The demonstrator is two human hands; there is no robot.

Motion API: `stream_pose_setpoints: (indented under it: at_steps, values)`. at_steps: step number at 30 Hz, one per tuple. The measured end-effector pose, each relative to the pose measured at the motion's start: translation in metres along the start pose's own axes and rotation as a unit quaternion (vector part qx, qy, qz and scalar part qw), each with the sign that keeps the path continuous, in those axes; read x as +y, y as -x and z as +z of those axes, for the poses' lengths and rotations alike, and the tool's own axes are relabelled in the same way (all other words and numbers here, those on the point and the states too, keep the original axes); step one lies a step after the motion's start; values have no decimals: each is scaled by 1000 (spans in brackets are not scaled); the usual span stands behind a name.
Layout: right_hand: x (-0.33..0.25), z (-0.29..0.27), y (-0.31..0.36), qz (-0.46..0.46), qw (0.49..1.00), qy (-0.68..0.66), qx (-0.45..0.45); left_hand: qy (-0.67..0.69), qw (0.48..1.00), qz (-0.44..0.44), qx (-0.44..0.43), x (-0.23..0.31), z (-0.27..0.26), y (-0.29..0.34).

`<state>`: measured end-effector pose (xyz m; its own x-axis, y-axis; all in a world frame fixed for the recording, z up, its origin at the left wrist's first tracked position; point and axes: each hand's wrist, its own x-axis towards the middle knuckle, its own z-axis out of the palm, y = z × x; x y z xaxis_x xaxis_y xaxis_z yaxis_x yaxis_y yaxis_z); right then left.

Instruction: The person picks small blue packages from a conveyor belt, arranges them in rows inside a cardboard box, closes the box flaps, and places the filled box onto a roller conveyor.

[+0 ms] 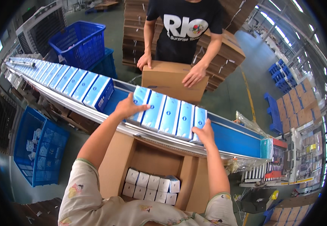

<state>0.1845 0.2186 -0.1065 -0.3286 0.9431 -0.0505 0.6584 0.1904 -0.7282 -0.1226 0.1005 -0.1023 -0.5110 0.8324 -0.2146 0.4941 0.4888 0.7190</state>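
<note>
A row of several blue-and-white tissue packs point(169, 115) stands on the blue conveyor belt point(231, 135), squeezed between my two hands. My left hand point(127, 107) presses on the left end pack, thumb stretched over its top. At the opposite end my right hand point(205, 133) presses on the last pack. Just below the belt's near edge is an open cardboard box point(157, 152), with two rows of white-ended packs point(152, 186) in its lower part. Further left on the belt runs a long line of similar packs point(73, 83), separated from mine by a gap.
Across the belt a co-worker in a black T-shirt has both hands on a brown carton point(171, 79). Stacked flat cardboard point(133, 34) is behind. Blue crates point(80, 45) stand at the left, another blue crate point(41, 147) nearer me. A roller conveyor point(259, 173) follows at the belt's right end.
</note>
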Motion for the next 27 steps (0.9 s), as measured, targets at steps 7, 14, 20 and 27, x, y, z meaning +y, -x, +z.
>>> stream_pose_setpoints:
  at_steps: [7, 14, 20, 27]
  values:
    - [-29, -49, 44, -108, 973, -189, 74, 58, 997, 52, 26, 67, -42, 69]
    - [-44, -70, 215, -59, 973, -219, 45, 95, 987, 129, 15, 18, -32, 213]
    - [73, -2, 237, 51, 983, -172, -45, 102, 983, -30, -147, -41, 28, 202]
    - [251, 172, 136, 162, 953, 164, -197, -133, 961, -143, -196, -166, 204, 125]
